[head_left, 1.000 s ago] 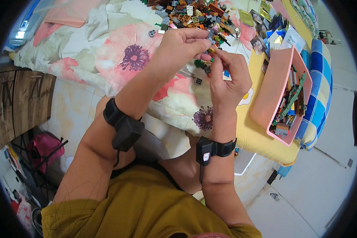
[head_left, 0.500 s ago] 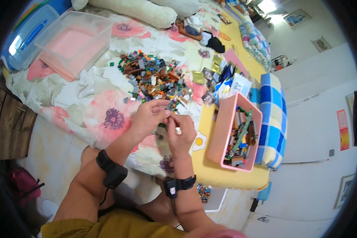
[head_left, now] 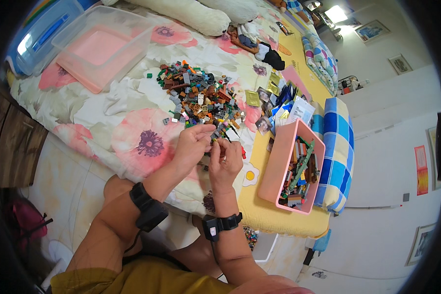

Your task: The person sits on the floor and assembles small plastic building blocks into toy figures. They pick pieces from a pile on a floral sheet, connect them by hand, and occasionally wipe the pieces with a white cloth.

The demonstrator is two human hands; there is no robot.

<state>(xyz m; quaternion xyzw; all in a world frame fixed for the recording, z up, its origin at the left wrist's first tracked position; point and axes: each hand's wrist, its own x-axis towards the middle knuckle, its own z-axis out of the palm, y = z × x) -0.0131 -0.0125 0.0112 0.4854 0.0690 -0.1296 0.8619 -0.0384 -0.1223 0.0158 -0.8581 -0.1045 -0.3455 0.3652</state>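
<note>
Over the near edge of the brick pile [head_left: 201, 95], both of my hands are close together with fingertips almost meeting. My left hand [head_left: 193, 145] is closed in a pinch, its upper fingers stretched to the right. My right hand [head_left: 226, 160] pinches too, thumb and forefinger pressed together. A tiny toy building brick [head_left: 214, 140] shows between the fingertips, partly hidden by them. The pile beyond is a mix of grey, brown, orange, green and white bricks. A few red and white bricks lie just past my right hand.
A pink bin [head_left: 268, 183] with bricks and built parts stands at the right, by a blue checked cushion [head_left: 339, 152]. At far left sit a clear plastic box [head_left: 127, 54] and a blue lid [head_left: 39, 44]. Packets [head_left: 299, 110] lie behind the bin. Below is another brick container [head_left: 267, 245].
The whole view has shifted slightly, so the bed and pile appear a little further right. My hands stay together, and the right fingers have curled more; the grey piece seen at the fingertips is no longer visible.
</note>
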